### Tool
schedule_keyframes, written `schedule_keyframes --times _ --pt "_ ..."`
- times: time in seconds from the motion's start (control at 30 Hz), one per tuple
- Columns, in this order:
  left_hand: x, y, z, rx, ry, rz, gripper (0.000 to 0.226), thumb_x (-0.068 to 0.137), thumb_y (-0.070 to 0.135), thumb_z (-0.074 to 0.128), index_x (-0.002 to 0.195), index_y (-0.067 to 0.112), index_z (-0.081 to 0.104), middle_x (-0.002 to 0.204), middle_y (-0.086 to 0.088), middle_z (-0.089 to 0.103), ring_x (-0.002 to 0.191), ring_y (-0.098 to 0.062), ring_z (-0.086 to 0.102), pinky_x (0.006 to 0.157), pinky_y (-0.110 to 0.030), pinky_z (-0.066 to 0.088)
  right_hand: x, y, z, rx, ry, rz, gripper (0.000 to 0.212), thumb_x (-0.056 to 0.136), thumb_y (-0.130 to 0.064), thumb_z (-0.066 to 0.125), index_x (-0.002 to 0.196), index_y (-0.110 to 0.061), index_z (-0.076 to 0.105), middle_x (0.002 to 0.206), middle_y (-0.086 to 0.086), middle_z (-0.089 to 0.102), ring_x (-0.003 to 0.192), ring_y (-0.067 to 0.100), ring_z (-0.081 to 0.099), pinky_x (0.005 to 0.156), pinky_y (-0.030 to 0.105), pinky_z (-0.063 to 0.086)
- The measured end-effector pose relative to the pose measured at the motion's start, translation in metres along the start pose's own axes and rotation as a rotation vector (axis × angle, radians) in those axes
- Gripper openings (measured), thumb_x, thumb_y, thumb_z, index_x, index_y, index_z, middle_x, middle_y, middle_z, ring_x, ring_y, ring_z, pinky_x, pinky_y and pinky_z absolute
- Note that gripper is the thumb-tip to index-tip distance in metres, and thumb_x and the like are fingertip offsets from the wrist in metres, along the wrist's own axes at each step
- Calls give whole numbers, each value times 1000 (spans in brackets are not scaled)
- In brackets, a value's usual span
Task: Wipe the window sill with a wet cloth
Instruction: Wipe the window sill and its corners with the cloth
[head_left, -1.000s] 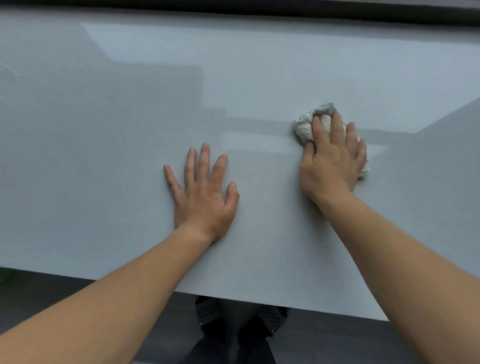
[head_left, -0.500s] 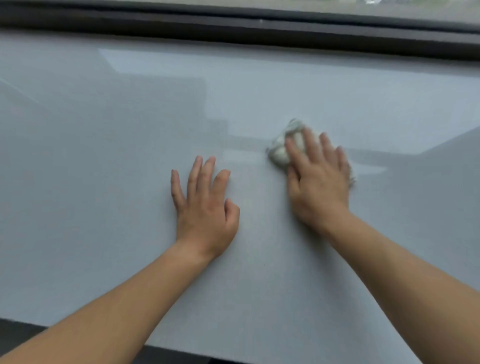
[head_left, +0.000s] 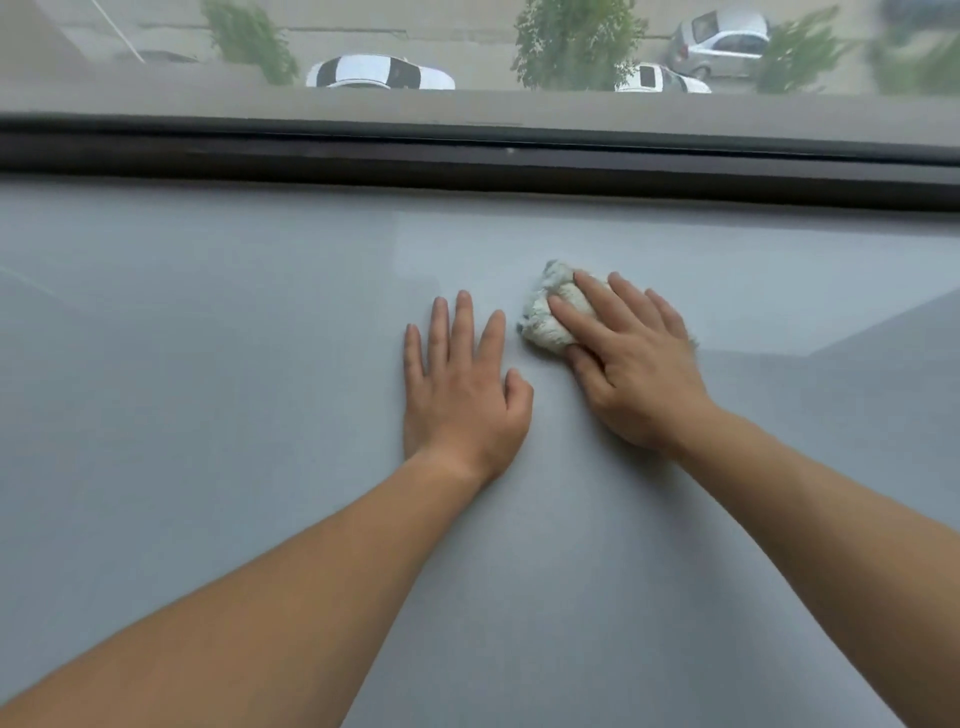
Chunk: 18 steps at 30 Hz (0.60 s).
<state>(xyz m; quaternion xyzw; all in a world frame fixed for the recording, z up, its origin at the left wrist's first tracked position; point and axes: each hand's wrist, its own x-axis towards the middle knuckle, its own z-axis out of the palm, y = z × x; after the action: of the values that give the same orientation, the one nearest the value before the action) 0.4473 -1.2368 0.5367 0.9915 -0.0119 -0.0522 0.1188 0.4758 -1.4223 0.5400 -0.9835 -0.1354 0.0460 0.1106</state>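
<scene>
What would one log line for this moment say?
step: wiping | right hand: pressing bunched cloth on window sill | left hand: flat on sill, empty, beside cloth | cloth: apart from window frame

Sill (head_left: 208, 364) pale grey-blue — cloth (head_left: 545, 317) off-white, mottled — frame (head_left: 467, 161) dark.

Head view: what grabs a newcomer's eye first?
The right hand pressing a bunched whitish cloth onto the grey window sill, centre-right. Just left of it, the left hand lies flat and empty, fingers spread. Beyond the dark window frame at the top, parked cars show far below.
</scene>
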Motion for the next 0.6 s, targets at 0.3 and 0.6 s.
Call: schedule_keyframes --times 0.3,0.6 --pt "1 2 1 24 -9 6 69 91 45 21 156 25 16 166 -7 -1 152 -24 -12 121 -51 -5 66 -14 2 29 89 339 50 101 -43 33 150 -41 29 165 -4 15 150 29 11 120 50 5" --pt "4 -1 0 41 -7 20 68 92 45 24 156 24 16 166 -7 -1 152 -24 -12 121 -51 -4 80 54 -17 6 73 137 52 98 -51 27 149 -42 35 162 -7 24 148 27 19 119 44 12"
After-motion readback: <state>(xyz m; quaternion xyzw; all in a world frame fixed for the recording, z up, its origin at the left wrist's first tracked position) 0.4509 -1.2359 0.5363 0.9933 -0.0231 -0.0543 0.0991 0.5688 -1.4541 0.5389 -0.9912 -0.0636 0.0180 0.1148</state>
